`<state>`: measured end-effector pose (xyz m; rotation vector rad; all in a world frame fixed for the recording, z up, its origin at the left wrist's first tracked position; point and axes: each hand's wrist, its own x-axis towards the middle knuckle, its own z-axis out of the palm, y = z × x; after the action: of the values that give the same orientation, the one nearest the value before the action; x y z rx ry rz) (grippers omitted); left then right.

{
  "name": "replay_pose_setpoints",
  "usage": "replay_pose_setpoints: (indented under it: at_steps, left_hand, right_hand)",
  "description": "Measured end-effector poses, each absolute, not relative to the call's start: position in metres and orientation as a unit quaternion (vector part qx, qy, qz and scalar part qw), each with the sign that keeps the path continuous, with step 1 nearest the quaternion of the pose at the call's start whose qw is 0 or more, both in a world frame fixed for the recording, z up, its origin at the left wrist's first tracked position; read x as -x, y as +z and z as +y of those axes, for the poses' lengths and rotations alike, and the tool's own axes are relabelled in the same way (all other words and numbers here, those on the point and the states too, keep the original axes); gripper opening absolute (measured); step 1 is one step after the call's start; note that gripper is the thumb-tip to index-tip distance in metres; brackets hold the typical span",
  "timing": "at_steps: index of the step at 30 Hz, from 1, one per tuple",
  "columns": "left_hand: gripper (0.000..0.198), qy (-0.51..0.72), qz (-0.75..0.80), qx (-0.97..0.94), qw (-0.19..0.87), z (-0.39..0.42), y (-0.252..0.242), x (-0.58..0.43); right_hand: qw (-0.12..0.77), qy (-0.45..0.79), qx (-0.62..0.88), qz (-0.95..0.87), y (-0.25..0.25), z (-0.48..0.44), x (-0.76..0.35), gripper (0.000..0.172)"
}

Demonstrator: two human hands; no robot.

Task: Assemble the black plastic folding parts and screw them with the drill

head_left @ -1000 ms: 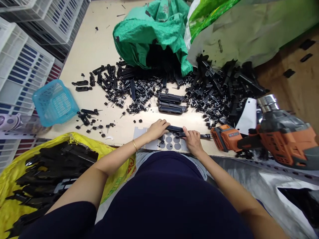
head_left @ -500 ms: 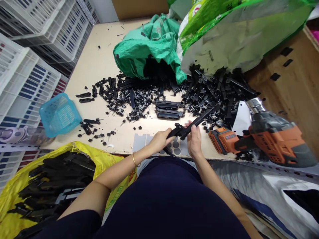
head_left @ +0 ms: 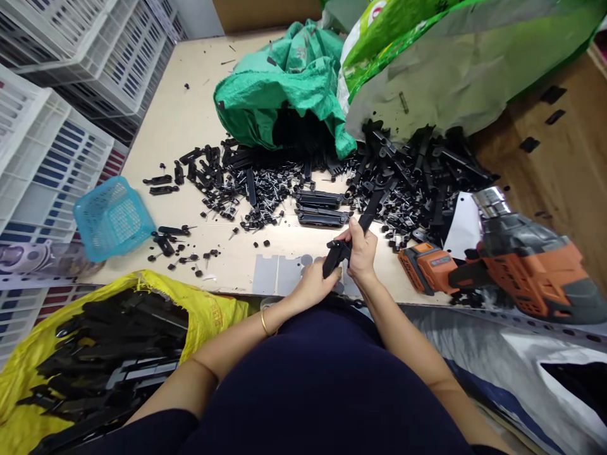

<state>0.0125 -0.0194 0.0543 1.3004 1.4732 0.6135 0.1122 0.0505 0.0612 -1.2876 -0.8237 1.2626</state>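
Note:
My left hand (head_left: pixel 317 279), with a gold bangle at the wrist, is closed around the near end of a long black plastic part (head_left: pixel 371 210). My right hand (head_left: pixel 362 248) grips the same part higher up, its fingers wrapped round the shaft. The part slants up and to the right over the table's front edge. Beyond it lie two stacked black assemblies (head_left: pixel 322 217). Grey sheets (head_left: pixel 265 274) with round discs lie at the table edge beneath my hands, partly hidden by them.
Small black pieces with metal pins (head_left: pixel 265 199) are heaped mid-table, before a green sack (head_left: pixel 279 88). An orange power tool (head_left: pixel 535 265) lies right. Left are a blue basket (head_left: pixel 114 218), white crates (head_left: pixel 71 142) and a yellow sack (head_left: pixel 208 316) of black parts.
The black part has turned steeper and come nearer my body. My right hand has moved slightly left and wrapped round it; my left hand has shifted right and down.

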Motion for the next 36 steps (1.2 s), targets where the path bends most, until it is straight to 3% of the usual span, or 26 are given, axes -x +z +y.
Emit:
replay_pose_setpoints:
  at_steps: [6,11,14,21,27,32,36]
  left_hand:
    - [0.021,0.215,0.592,-0.568,0.53,-0.017,0.053,-0.001]
    - [0.064,0.299,0.478,-0.399,0.723,-0.005,0.055,0.002]
    - [0.08,0.314,0.465,-0.297,0.772,0.001,0.057,-0.004]
    - [0.074,0.34,0.479,-0.33,0.739,0.0,0.051,-0.008]
    - [0.083,0.346,0.468,-0.295,0.758,0.0,0.04,-0.005]
    - [0.074,0.36,0.44,-0.322,0.757,0.003,0.033,0.002]
    - [0.085,0.36,0.418,-0.298,0.779,0.002,0.027,0.001]
  right_hand:
    - [0.515,0.542,0.555,-0.364,0.054,0.052,-0.115,0.049]
    - [0.492,0.552,0.573,-0.355,0.056,0.046,-0.115,0.049]
    - [0.473,0.562,0.585,-0.343,0.059,0.039,-0.111,0.048]
    - [0.539,0.483,0.583,-0.368,0.054,0.034,-0.105,0.048]
    - [0.496,0.513,0.581,-0.391,0.053,0.037,-0.105,0.05]
    - [0.513,0.468,0.588,-0.415,0.058,0.032,-0.102,0.05]
    - [0.463,0.499,0.573,-0.457,0.067,0.037,-0.101,0.052]
